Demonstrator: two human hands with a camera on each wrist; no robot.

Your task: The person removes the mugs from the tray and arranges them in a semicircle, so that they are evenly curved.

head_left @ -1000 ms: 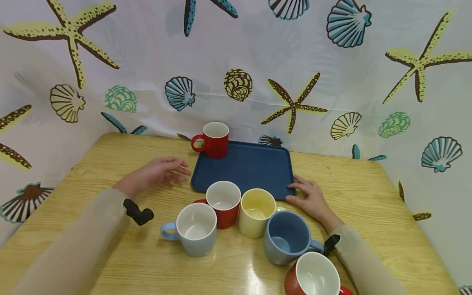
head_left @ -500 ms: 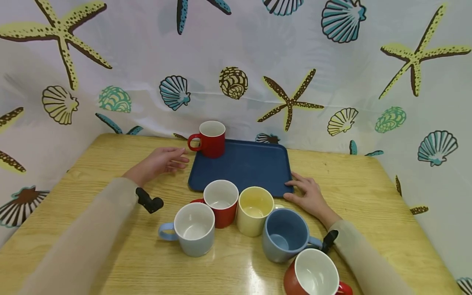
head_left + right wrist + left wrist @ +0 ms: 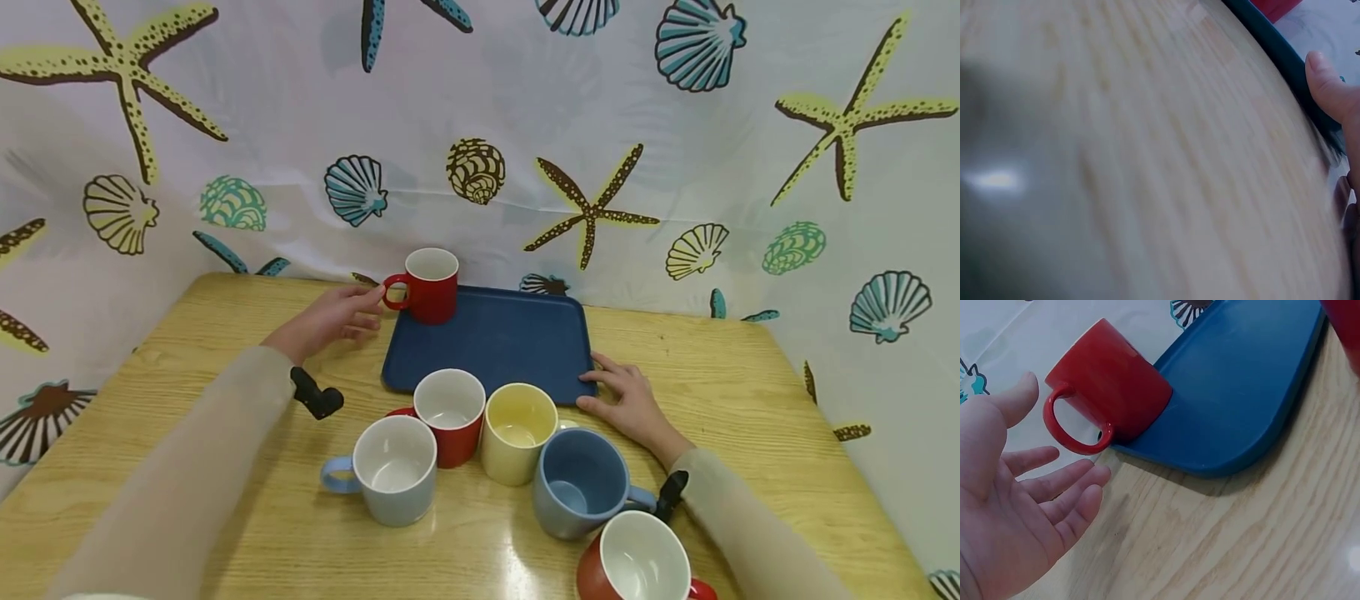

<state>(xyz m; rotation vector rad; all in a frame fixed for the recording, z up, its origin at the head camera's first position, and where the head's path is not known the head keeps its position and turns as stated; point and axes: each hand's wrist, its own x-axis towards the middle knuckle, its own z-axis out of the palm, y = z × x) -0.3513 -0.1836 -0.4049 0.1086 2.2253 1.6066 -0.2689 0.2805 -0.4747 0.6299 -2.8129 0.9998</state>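
A red mug (image 3: pixel 435 287) with a white inside stands upright on the back left corner of a blue tray (image 3: pixel 510 333). Its handle points left, towards my left hand (image 3: pixel 333 319). In the left wrist view that hand has its fingers spread just beside the mug's handle (image 3: pixel 1054 422), and a gap shows between them. My right hand (image 3: pixel 628 400) rests its fingertips on the tray's front right corner. In the right wrist view the thumb (image 3: pixel 1325 84) lies against the tray's rim (image 3: pixel 1291 69); the other fingers are mostly out of frame.
In front of the tray stand a second red mug (image 3: pixel 457 437), a yellow mug (image 3: pixel 510 454), a light blue mug (image 3: pixel 401 496), a blue mug (image 3: pixel 558 508) and a red mug (image 3: pixel 592 571) near the front edge. A patterned cloth (image 3: pixel 480 83) hangs behind the wooden table (image 3: pixel 465 550).
My left hand has moved forward and right, from beside the tray's left edge up to the mug's handle. My right hand stays at the tray's corner. The head view shifted slightly.
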